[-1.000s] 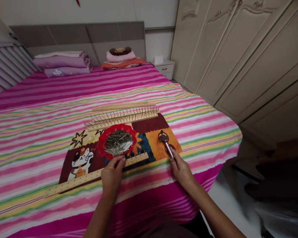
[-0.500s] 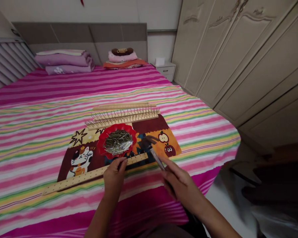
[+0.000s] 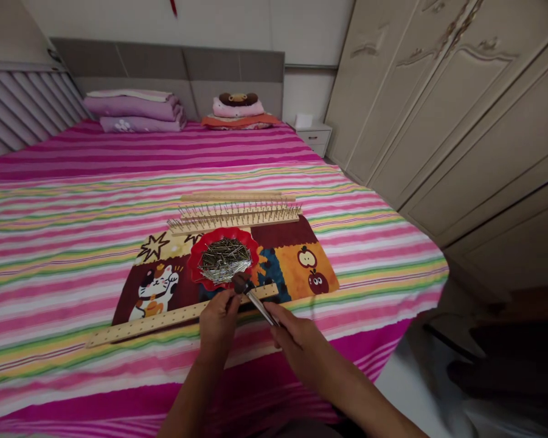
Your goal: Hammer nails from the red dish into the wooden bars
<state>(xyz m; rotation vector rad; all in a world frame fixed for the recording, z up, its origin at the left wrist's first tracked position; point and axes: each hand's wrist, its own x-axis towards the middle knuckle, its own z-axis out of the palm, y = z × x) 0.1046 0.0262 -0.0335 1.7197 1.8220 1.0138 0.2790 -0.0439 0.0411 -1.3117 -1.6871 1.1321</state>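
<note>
My right hand (image 3: 296,340) is wrapped round the handle of a hammer (image 3: 261,306). The hammer's dark head is right at the fingertips of my left hand (image 3: 219,316). Thumb and finger of that left hand are pinched over a pale wooden strip (image 3: 164,319) with rows of small holes. What they pinch looks like a nail, mostly hidden by the hammer head. Several nails stand in the strip's right part. Just behind my left hand, a red scalloped bowl (image 3: 194,267) holds a heap of loose nails (image 3: 225,255).
Beyond the bowl lie wooden strips full of upright nails (image 3: 237,216), with a plain strip (image 3: 237,196) behind them. A patterned mat (image 3: 296,231) lies under the work on a striped bedspread (image 3: 369,243). Folded bedding (image 3: 137,109) sits by the headboard; a wardrobe (image 3: 419,134) stands at right.
The hammer head has come down and left, from beside the bowl to my left fingertips. My left hand stays pinched at the strip. The whole view has shifted slightly.
</note>
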